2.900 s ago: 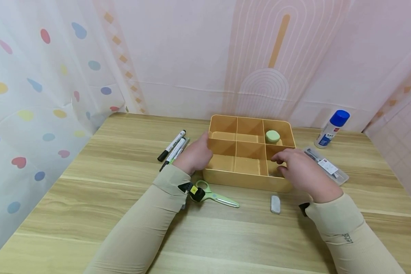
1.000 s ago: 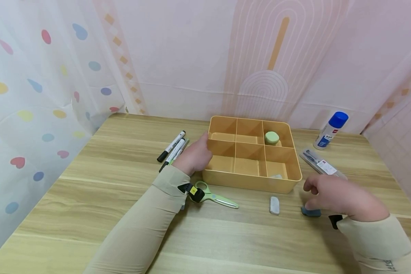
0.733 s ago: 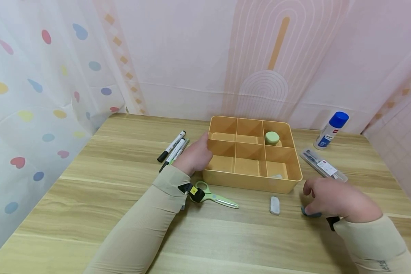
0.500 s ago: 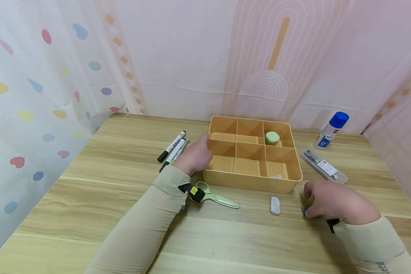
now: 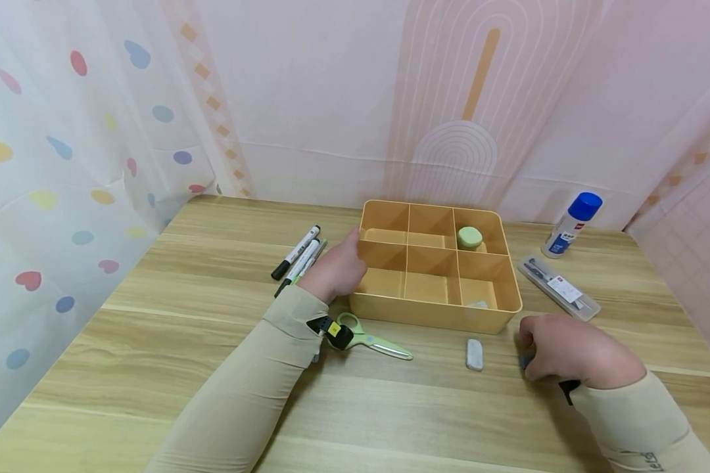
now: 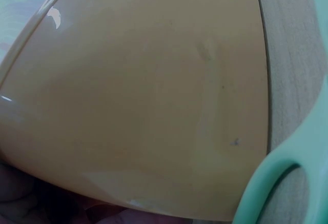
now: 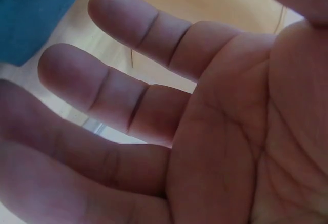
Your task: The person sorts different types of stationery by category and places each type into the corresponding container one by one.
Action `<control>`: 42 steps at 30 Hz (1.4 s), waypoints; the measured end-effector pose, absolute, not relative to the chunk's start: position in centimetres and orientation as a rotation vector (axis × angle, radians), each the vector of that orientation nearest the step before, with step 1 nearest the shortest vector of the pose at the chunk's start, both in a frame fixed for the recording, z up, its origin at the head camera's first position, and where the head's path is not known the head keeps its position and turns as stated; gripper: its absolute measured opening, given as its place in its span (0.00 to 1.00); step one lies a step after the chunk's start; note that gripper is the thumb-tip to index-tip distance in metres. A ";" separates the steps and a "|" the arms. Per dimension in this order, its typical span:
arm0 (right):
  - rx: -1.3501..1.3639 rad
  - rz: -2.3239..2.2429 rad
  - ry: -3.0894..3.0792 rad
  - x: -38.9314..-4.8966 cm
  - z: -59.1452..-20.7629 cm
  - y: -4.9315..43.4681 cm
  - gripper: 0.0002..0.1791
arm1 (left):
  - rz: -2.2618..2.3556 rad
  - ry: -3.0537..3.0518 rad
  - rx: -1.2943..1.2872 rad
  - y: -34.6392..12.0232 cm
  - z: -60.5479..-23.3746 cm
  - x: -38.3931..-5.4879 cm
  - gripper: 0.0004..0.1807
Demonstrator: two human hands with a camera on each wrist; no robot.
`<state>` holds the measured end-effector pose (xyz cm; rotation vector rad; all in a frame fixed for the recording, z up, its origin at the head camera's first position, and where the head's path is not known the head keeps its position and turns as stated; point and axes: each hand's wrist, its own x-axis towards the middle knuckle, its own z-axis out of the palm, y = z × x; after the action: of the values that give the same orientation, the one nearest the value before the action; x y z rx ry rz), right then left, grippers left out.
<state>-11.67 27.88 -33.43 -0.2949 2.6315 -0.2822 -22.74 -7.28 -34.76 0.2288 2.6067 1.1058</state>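
Observation:
My left hand (image 5: 336, 266) grips the left end of an orange six-compartment organizer box (image 5: 428, 314); its fingertips are hidden. The left wrist view is filled by the side wall of that box (image 6: 143, 90). Right of the box, my right hand (image 5: 576, 348) is low over the table, its thumb and index finger curled round a small dark blue block (image 5: 526, 360), mostly covered by the hand. In the right wrist view the blue block (image 7: 36, 14) shows at the upper left, beyond the other fingers. A light green rounded piece (image 5: 470, 237) sits in the back right compartment.
A grey-white oblong piece (image 5: 474, 355) and green-handled scissors (image 5: 378, 344) lie before the box. Several markers (image 5: 298, 256) are left of it. To its right are a clear compass case (image 5: 559, 288) and a blue-capped bottle (image 5: 572, 225). A small clear piece (image 5: 479, 305) is in the front right compartment.
My right hand has come out of the front right compartment and gone right and nearer, down onto the blue block, then edged slightly left. My left hand has stayed on the box.

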 end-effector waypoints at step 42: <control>-0.266 -0.227 2.602 -11.6 -34.0 27.3 0.11 | 1.155 2.582 0.229 -7.2 -34.5 -22.5 0.43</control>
<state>-11.59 27.33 -33.98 -0.2658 2.6019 -0.2271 -22.49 -7.21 -34.53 0.2287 2.5824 1.1553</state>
